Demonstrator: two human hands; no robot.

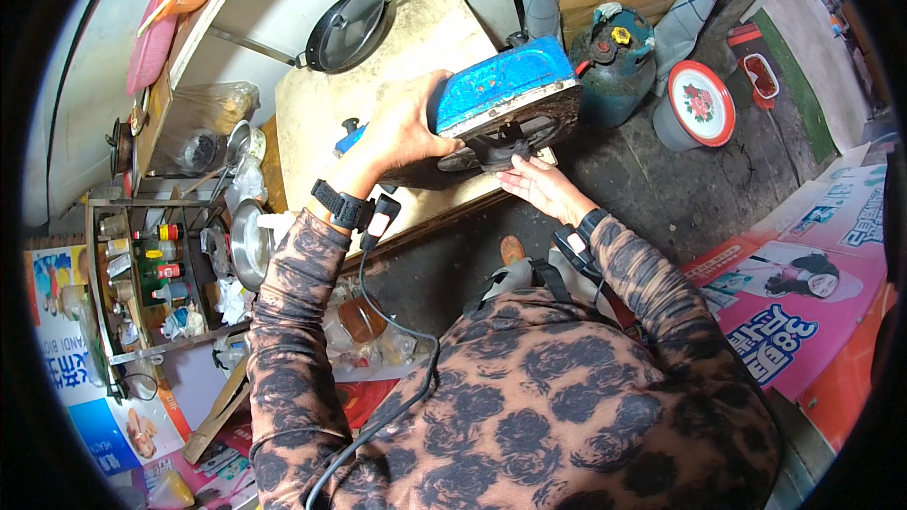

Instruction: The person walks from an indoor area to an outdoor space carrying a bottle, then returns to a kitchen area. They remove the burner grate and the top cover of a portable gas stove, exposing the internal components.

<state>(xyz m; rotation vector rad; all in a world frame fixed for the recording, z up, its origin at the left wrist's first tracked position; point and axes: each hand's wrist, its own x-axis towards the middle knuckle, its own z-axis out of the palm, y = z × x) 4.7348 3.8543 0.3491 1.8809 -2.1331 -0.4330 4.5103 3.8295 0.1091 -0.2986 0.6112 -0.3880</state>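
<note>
A worn blue gas stove (pixel 510 83) with a dark, sooty burner is tipped up above the pale tabletop (pixel 425 42). My left hand (pixel 408 130) grips its left part, with the thumb at the lower edge and the fingers behind it. Beside the burner's lower side, my right hand (pixel 543 187) is turned palm up with its fingers stretched out. Its fingertips are close to the burner; whether they touch it I cannot tell. Black straps with small devices and a cable are around both wrists.
A lidded black pan (pixel 348 30) rests at the table's back. A gas cylinder (pixel 616 71) stands to the right, beside a bucket topped by a red-rimmed floral basin (pixel 701 102). Bottles fill a rack (pixel 162 269) at left, near a metal bowl (pixel 249 246).
</note>
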